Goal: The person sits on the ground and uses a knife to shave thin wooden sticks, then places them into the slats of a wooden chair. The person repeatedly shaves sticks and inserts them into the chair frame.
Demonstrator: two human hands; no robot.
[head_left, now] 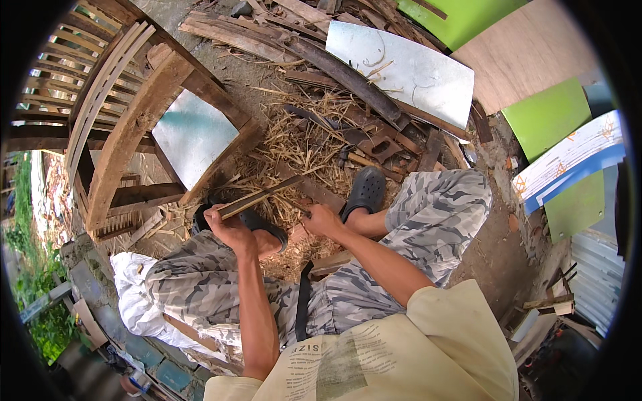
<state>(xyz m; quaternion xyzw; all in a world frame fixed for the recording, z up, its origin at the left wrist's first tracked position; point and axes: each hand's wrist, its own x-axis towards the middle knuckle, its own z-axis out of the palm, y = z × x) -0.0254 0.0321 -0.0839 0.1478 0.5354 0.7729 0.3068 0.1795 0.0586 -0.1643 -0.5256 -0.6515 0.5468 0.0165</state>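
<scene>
My left hand is closed around the near end of a long narrow strip, dark along one edge and pale yellow along the other, like split bamboo. The strip slants away to the right, over the shavings between my feet. Just right of it, my right hand is closed in a fist near my right shoe. What it grips is hidden by the fingers; a thin pale sliver runs from the strip toward it. Pale shavings lie heaped on the ground ahead, with a handsaw at their right side.
A wooden frame with slats stands at the left, a pale sheet inside it. Scrap boards and a white panel lie at the back. Green panels lean on the right. A white sack sits beside my left leg.
</scene>
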